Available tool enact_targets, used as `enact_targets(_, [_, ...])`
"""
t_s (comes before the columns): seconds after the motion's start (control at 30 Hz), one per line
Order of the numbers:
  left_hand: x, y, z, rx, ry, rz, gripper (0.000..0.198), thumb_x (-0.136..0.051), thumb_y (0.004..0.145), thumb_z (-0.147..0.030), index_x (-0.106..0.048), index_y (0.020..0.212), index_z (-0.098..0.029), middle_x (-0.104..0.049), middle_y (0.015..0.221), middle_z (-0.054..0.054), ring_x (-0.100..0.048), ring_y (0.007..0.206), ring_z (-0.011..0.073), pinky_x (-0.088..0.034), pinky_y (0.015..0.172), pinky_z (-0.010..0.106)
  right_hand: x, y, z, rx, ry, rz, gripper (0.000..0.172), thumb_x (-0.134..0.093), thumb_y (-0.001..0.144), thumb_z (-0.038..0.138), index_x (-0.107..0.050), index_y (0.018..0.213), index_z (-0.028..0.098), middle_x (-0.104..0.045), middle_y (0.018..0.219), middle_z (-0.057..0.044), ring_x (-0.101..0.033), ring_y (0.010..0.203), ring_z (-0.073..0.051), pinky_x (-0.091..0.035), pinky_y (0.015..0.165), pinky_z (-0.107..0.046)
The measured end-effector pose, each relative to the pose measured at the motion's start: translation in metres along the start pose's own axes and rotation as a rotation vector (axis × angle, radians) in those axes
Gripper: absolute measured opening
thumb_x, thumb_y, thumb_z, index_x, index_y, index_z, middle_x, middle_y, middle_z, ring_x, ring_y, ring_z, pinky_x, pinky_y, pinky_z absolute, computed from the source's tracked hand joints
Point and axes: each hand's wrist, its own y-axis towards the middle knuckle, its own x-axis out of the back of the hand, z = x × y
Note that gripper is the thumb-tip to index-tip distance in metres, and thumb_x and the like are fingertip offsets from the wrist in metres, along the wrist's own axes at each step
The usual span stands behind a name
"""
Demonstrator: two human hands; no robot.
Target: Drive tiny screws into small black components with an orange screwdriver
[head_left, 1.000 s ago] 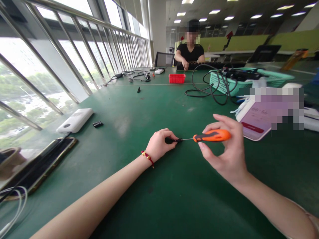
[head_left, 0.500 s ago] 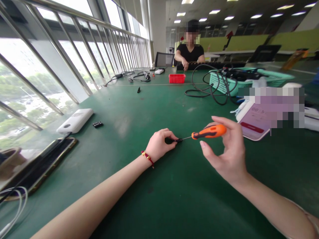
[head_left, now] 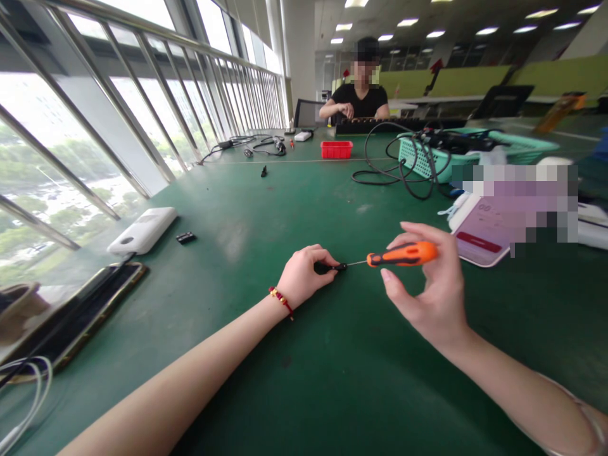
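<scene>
The left hand [head_left: 304, 273] is clamped, thumb against fingertips, on a small black part [head_left: 339, 267], which juts from the pinch towards the right hand [head_left: 439, 297] and sits low, on or just above the green tabletop [head_left: 275, 392]. The shaft of an orange-and-black screwdriver [head_left: 403, 254] runs from in front of the right hand to the exposed end of that part, where its tip seems to meet it; the contact itself is too small to make out. The right hand's thumb and forefinger stand apart, the thumb clear of the handle, and I cannot tell how firmly the curled fingers behind bear on it. That loose hold looks like the main weakness: the handle could sag or swing, and the tip could then lose its seat and skid towards the left fingertips just beside it. With the shaft lying nearly level, an off-axis push could also twist the part in the pinch or send it sliding past the left hand, where something so small would be easy to lose. Just right of the right hand, beyond its knuckles, a phone [head_left: 482, 242] is near enough that a wide swing of that hand could knock it.
</scene>
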Motion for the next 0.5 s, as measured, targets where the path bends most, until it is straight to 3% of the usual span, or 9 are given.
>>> enact_targets(0.07, [0.0, 0.0, 0.0, -0.002, 0.002, 0.002, 0.01, -0.062, 0.069, -0.015, -0.069, 0.076, -0.019, -0.064, 0.079, 0.001, -0.06, 0.074, 0.0135, -0.048, 0.07, 0.025, -0.001, 0.001, -0.002, -0.004, 0.021, -0.015, 0.057, -0.066, 0.066, 0.022, -0.043, 0.117, 0.02, -0.053, 0.098, -0.007, -0.057, 0.084, -0.019, -0.05, 0.074, -0.036])
enact_targets(0.13, [0.0, 0.0, 0.001, -0.003, -0.002, 0.002, 0.011, -0.061, 0.069, -0.015, -0.069, 0.076, -0.019, -0.064, 0.079, 0.001, -0.06, 0.074, 0.0133, -0.048, 0.07, 0.024, -0.001, 0.001, -0.002, -0.02, 0.006, 0.011, 0.057, -0.066, 0.066, 0.024, -0.042, 0.117, 0.02, -0.053, 0.085, -0.003, -0.055, 0.069, -0.016, -0.049, 0.063, -0.032])
enact_targets(0.27, [-0.001, 0.0, 0.002, -0.009, -0.006, 0.0, 0.011, -0.061, 0.07, -0.016, -0.069, 0.077, -0.019, -0.064, 0.08, 0.001, -0.06, 0.074, 0.0132, -0.048, 0.07, 0.024, 0.001, 0.0, 0.004, -0.082, -0.068, 0.146, 0.025, -0.059, 0.075, 0.025, -0.053, 0.1, 0.02, -0.042, 0.048, 0.008, -0.044, 0.043, -0.009, -0.039, 0.046, -0.023])
enact_targets(0.37, [-0.001, 0.0, 0.002, -0.012, -0.005, 0.005, 0.011, -0.061, 0.07, -0.016, -0.069, 0.077, -0.019, -0.064, 0.08, 0.001, -0.06, 0.074, 0.0134, -0.048, 0.07, 0.024, 0.002, -0.001, 0.008, -0.092, -0.1, 0.178, 0.01, -0.058, 0.078, 0.024, -0.055, 0.087, 0.02, -0.042, 0.042, 0.008, -0.042, 0.038, -0.008, -0.035, 0.042, -0.022])
enact_targets(0.5, [0.0, 0.0, 0.002, -0.006, -0.006, 0.003, 0.01, -0.061, 0.07, -0.016, -0.069, 0.076, -0.019, -0.064, 0.079, 0.001, -0.06, 0.074, 0.0132, -0.048, 0.07, 0.024, 0.002, 0.0, 0.005, -0.064, -0.044, 0.13, 0.028, -0.059, 0.075, 0.019, -0.052, 0.102, 0.021, -0.049, 0.054, 0.006, -0.049, 0.046, -0.01, -0.043, 0.048, -0.024])
